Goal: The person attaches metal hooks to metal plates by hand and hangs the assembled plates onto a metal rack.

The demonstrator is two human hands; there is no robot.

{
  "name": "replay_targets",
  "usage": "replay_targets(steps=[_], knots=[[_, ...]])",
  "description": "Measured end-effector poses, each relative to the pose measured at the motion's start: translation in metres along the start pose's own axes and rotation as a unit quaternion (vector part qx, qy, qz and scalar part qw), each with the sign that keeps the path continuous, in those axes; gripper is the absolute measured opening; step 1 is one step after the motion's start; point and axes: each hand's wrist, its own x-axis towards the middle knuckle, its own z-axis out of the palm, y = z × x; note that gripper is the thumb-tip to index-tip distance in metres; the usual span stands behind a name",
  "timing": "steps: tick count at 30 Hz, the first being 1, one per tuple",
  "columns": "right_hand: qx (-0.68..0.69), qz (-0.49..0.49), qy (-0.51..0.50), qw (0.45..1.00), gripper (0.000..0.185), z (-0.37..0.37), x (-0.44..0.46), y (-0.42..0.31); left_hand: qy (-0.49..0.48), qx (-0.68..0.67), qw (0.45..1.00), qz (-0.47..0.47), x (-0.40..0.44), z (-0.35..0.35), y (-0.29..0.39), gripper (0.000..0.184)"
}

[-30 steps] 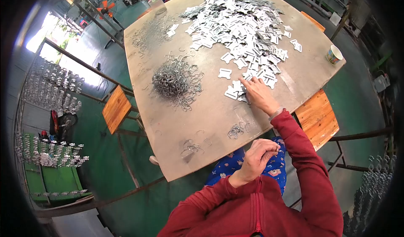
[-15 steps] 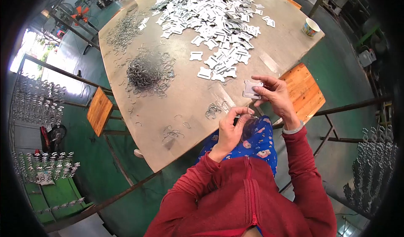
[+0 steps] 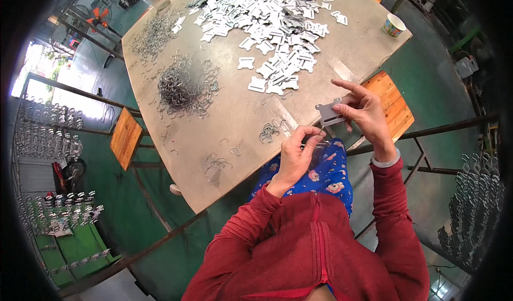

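Between the thumb and fingers of my right hand (image 3: pixel 367 114) is a flat metal plate (image 3: pixel 329 114) with a slot and notched corners, its grey face tilted towards me. The index finger stretches out past it. Just below and to the left, my left hand (image 3: pixel 295 157) is closed in a pinch by the table's edge; whatever its fingertips hold is too small to make out. A small cluster of wire rings (image 3: pixel 269 133) lies on the table left of that hand. Similar plates (image 3: pixel 278 28) form a large heap at the far side.
On the table (image 3: pixel 240 167) are a dense pile of wire rings (image 3: pixel 179 90), scattered rings (image 3: pixel 218 165) and a paper cup (image 3: pixel 394 25). Wooden stools (image 3: pixel 127 138) stand either side. Racks of hanging metal parts (image 3: pixel 473 210) flank the table.
My right hand has shifted slightly right, and the plate has turned from a bright face to a darker grey one. The left hand stays pinched, nearly in place. The view has shifted slightly.
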Motion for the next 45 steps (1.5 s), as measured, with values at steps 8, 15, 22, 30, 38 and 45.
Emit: replay_targets(steps=[8,15,22,30,38,45], knots=[[-0.18,-0.013,0.006,0.984,0.018,0.01,-0.013,0.002,0.0,0.104,0.987,0.125,-0.006,-0.007,-0.006,0.012],[-0.168,-0.04,-0.017,0.985,0.015,0.026,-0.025,-0.01,0.145,0.258,0.95,0.102,0.015,-0.094,-0.012,0.022],[-0.175,-0.034,-0.016,0.984,0.014,0.027,-0.026,-0.008,0.195,0.606,0.77,-0.046,0.063,-0.234,-0.065,0.011],[-0.178,-0.046,-0.024,0.983,0.017,0.022,-0.032,-0.007,0.194,0.478,0.857,0.006,0.06,-0.203,-0.036,0.008],[-0.144,-0.028,-0.034,0.989,0.022,0.023,-0.035,-0.001,-0.027,0.013,0.994,-0.101,0.033,-0.077,0.034,0.017],[-0.126,-0.019,-0.034,0.991,0.015,0.024,-0.041,0.008,-0.077,-0.135,0.977,-0.144,0.019,-0.029,0.057,0.013]])
